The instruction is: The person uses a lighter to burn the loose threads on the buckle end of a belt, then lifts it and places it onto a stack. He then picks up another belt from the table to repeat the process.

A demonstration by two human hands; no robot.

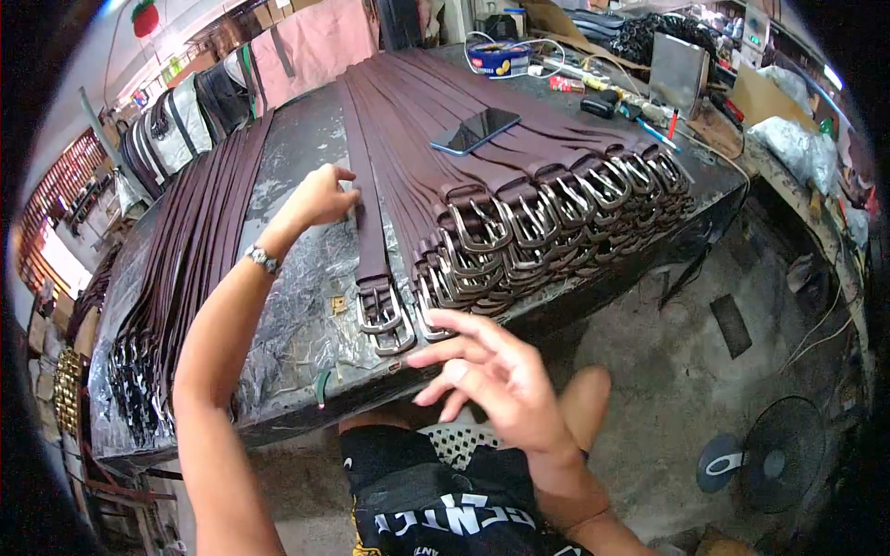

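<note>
Left stack: a pile of dark brown belts (185,250) lies along the left part of the bench (297,315), buckles toward the near edge, well apart from both hands.
Left hand: the left hand (323,196) rests fingers-down on the strap of the single belt (371,246); the grip is narrow, pressing the strap flat and not closed around it. A wristwatch (262,259) sits on that wrist.
Single belt: it lies alone on bare bench between the two piles, strap running away from the person, its buckle (382,313) near the front edge.
Right hand: the right hand (496,371) hovers just in front of the bench edge, fingers spread wide, holding nothing, nearest to that buckle.
Right stack: a fanned row of belts (519,176) with metal buckles overlapping, just beside the single belt; a phone (475,130) lies on top of the straps.
Far end: a round tin (499,57) and small tools.
Progress: judged from the layout, many belts are already fanned on the right, one is being laid, and the left pile remains.
</note>
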